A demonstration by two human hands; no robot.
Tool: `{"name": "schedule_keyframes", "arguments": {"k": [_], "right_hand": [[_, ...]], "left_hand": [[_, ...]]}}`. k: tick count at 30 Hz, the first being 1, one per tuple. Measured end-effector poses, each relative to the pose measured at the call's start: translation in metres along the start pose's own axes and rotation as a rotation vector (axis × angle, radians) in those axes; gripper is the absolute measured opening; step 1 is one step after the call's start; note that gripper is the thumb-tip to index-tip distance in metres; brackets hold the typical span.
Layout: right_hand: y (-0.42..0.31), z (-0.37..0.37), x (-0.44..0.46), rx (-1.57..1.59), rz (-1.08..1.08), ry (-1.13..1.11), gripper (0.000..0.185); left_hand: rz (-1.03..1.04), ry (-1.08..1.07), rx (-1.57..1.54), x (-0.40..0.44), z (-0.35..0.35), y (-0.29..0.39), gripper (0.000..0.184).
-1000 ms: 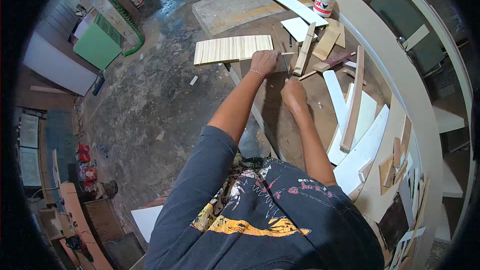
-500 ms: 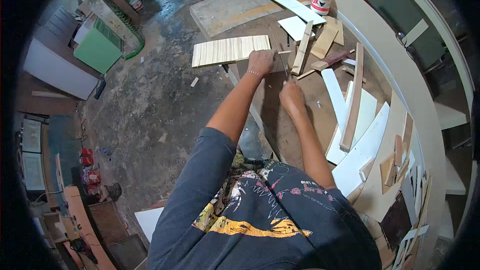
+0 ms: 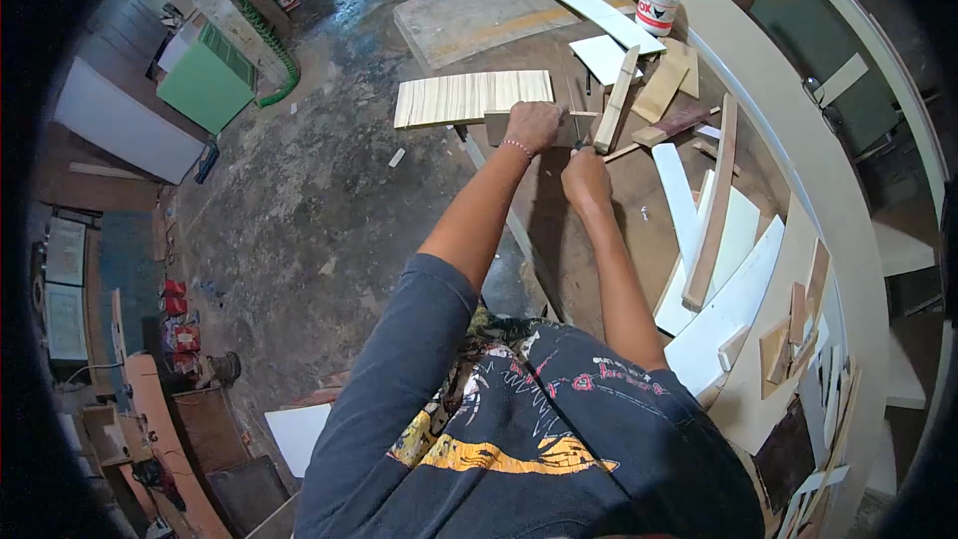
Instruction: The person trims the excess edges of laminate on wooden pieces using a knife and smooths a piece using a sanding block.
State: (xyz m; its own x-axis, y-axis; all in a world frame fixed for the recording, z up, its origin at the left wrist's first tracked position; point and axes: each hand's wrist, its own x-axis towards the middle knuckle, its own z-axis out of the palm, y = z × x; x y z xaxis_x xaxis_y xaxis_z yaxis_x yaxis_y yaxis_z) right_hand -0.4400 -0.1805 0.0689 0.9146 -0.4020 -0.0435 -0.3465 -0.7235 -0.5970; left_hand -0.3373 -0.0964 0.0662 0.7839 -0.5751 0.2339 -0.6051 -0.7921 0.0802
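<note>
My left hand [image 3: 534, 127] is closed on a small thin brown board [image 3: 496, 128], which sticks out on both sides of the fist. My right hand [image 3: 586, 180] is closed around a slim tool with a narrow dark blade [image 3: 577, 128]; its handle is mostly hidden in my fingers, so its exact kind is unclear. The blade stands close to the board's right end. Just beyond my left hand lies a pale striped wooden panel [image 3: 469, 98], reaching past the bench edge. A short wooden block [image 3: 617, 100] lies right of the blade.
The brown workbench [image 3: 629, 230] carries white curved offcuts [image 3: 733, 304], a long wooden stick [image 3: 714, 205] and several scraps. A white glue tub [image 3: 657, 8] stands at the back. A raised curved rim [image 3: 843, 240] borders the right side. Concrete floor [image 3: 299, 200] lies left.
The brown board in my left hand has turned from nearly edge-on to showing its broad face. Both hands stay close together, and the whole view has shifted slightly.
</note>
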Motion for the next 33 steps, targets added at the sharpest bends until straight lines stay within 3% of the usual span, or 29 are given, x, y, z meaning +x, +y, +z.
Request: {"name": "schedule_keyframes", "arguments": {"k": [8, 18, 26, 33], "right_hand": [[-0.002, -0.013, 0.003, 0.003, -0.045, 0.057, 0.028], [-0.011, 0.001, 0.020, -0.120, -0.098, 0.128, 0.022], [0.007, -0.016, -0.030, -0.169, -0.071, 0.019, 0.027], [-0.016, -0.006, 0.027, -0.160, -0.081, 0.010, 0.024]], "left_hand": [[0.004, 0.034, -0.135, -0.001, 0.005, -0.002, 0.016], [-0.049, -0.060, -0.074, 0.004, 0.007, -0.002, 0.017], [-0.089, -0.051, -0.111, 0.014, 0.004, -0.004, 0.015], [-0.048, 0.030, -0.111, 0.005, 0.001, 0.002, 0.015]]}}
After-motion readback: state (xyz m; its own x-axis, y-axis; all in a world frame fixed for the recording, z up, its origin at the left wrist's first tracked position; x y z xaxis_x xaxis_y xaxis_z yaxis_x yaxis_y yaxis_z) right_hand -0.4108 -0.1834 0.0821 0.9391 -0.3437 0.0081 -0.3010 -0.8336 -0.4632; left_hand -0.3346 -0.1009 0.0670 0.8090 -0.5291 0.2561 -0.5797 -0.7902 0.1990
